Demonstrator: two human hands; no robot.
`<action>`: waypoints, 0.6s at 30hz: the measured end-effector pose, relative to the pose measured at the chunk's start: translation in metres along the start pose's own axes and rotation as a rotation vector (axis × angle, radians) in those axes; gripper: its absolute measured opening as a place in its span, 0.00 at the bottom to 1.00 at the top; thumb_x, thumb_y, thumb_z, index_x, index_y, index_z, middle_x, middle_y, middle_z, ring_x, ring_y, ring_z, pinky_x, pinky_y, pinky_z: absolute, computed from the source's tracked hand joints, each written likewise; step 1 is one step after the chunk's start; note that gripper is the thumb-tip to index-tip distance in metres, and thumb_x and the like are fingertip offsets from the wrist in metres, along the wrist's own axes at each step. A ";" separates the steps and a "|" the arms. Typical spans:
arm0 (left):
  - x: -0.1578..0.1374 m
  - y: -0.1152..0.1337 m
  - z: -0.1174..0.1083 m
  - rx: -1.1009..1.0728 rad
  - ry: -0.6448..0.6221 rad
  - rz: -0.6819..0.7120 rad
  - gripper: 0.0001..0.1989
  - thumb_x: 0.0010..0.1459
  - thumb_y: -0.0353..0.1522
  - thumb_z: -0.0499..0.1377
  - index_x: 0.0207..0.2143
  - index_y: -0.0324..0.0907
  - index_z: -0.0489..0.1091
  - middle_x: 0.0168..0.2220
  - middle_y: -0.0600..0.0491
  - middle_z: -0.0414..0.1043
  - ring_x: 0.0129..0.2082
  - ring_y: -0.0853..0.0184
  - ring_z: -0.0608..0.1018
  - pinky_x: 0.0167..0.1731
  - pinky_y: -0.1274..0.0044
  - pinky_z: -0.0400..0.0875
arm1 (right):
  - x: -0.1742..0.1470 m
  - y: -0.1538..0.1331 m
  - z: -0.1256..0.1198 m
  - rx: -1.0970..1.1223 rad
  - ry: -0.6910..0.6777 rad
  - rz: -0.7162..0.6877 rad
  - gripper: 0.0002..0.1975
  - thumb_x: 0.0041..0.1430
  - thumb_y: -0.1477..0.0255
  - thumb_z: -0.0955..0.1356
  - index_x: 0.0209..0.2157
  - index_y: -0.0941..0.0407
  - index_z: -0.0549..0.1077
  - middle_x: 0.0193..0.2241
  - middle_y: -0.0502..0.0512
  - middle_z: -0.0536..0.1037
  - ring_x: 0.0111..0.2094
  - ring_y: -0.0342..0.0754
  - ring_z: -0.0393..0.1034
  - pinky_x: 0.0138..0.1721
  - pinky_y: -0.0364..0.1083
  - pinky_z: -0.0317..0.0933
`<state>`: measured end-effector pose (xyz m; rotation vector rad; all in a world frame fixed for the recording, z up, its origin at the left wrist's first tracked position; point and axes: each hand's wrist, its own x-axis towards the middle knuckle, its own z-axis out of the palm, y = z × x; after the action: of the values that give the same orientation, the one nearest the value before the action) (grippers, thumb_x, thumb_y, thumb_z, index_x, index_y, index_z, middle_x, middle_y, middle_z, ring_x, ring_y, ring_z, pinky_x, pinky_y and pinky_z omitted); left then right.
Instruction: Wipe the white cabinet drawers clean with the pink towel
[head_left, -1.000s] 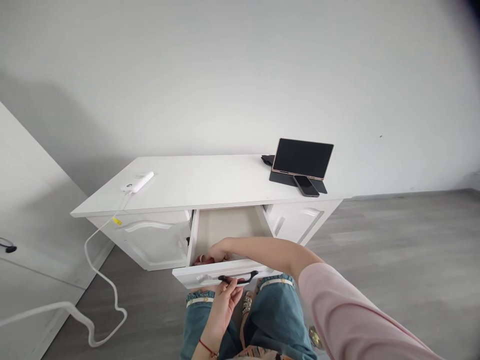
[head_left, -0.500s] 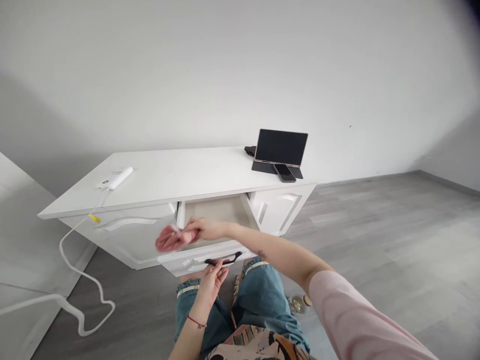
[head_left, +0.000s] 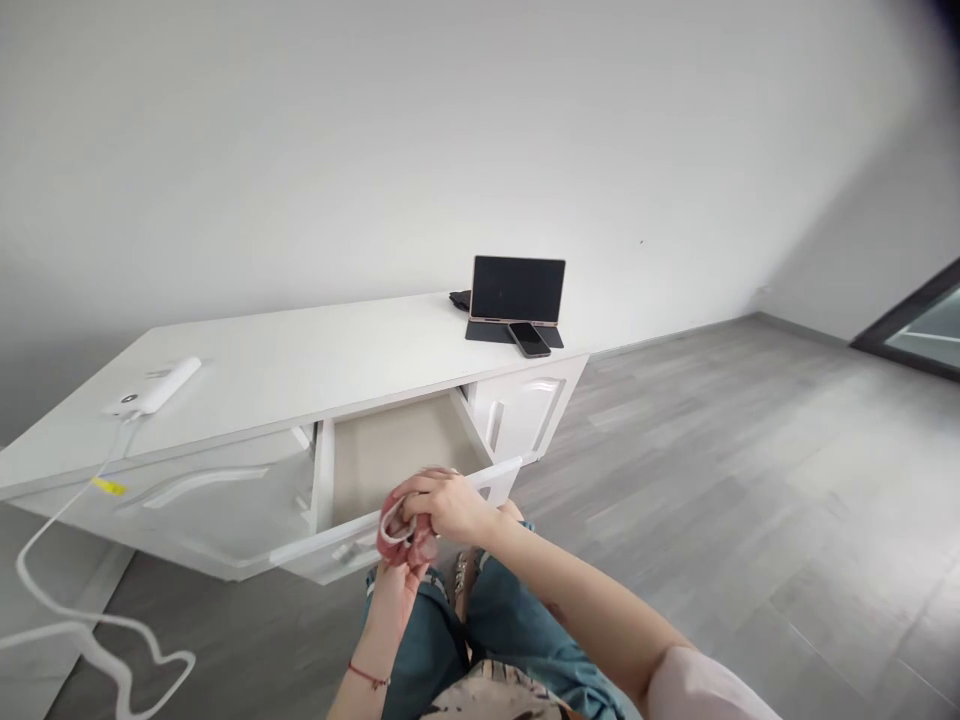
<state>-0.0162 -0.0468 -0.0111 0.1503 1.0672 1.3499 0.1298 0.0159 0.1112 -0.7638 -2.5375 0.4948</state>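
A crumpled pink cloth piece (head_left: pixel 424 546) with a white edge curling in a loop is bunched above the front of the pulled-out drawer (head_left: pixel 390 450). My right hand (head_left: pixel 442 505) is closed over its top, fingers bent into the folds. From below, my left hand (head_left: pixel 399 585) meets the lower side of the same cloth, its fingertips pressed against it and partly covered. The drawer's black handle cannot be seen behind the hands and cloth. Inside the drawer only a bare beige bottom shows.
On the white cabinet top (head_left: pixel 300 350) stand a tablet (head_left: pixel 517 288) with a phone (head_left: pixel 529 340) in front and a dark item (head_left: pixel 460 299) behind. A white power strip (head_left: pixel 171 386) lies at left, its cable (head_left: pixel 45 600) hanging to the floor. My knees are below the drawer.
My right hand has brought the pink cloth from the left to the middle, above my left hand. My left hand was at the black handle before. The view has turned right.
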 end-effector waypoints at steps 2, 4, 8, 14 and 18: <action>0.002 0.000 -0.002 -0.013 0.013 -0.081 0.13 0.47 0.17 0.64 0.27 0.43 0.71 0.30 0.52 0.82 0.33 0.64 0.84 0.41 0.72 0.80 | -0.021 0.014 -0.012 -0.002 0.069 0.031 0.12 0.63 0.81 0.65 0.34 0.52 0.79 0.51 0.49 0.80 0.52 0.46 0.72 0.59 0.49 0.57; 0.002 0.001 -0.004 -0.039 0.015 -0.124 0.14 0.48 0.18 0.66 0.21 0.42 0.66 0.29 0.50 0.82 0.33 0.63 0.85 0.45 0.70 0.80 | -0.042 0.028 -0.022 -0.013 0.148 0.054 0.12 0.62 0.81 0.66 0.33 0.52 0.79 0.50 0.50 0.80 0.51 0.45 0.73 0.60 0.49 0.56; -0.002 0.003 -0.003 -0.044 -0.016 -0.119 0.19 0.47 0.22 0.70 0.17 0.42 0.63 0.31 0.49 0.83 0.36 0.60 0.85 0.53 0.64 0.76 | -0.078 0.051 -0.038 -0.051 0.283 0.109 0.12 0.64 0.79 0.65 0.32 0.52 0.79 0.47 0.51 0.81 0.52 0.46 0.72 0.62 0.51 0.55; -0.009 0.001 0.002 -0.064 0.008 -0.077 0.16 0.46 0.23 0.71 0.19 0.43 0.67 0.31 0.50 0.83 0.38 0.60 0.85 0.58 0.63 0.71 | -0.107 0.072 -0.061 -0.109 0.372 0.099 0.16 0.68 0.76 0.62 0.29 0.53 0.78 0.43 0.54 0.82 0.50 0.47 0.74 0.57 0.51 0.61; -0.009 -0.001 0.005 -0.073 0.029 -0.050 0.15 0.47 0.23 0.70 0.19 0.43 0.67 0.29 0.52 0.82 0.36 0.62 0.85 0.57 0.63 0.73 | -0.122 0.080 -0.065 -0.228 0.398 0.094 0.16 0.67 0.76 0.62 0.30 0.52 0.78 0.44 0.55 0.82 0.51 0.48 0.73 0.56 0.52 0.63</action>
<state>-0.0104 -0.0527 -0.0043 0.0493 1.0379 1.3472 0.2882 0.0200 0.0921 -0.9599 -2.2124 0.0671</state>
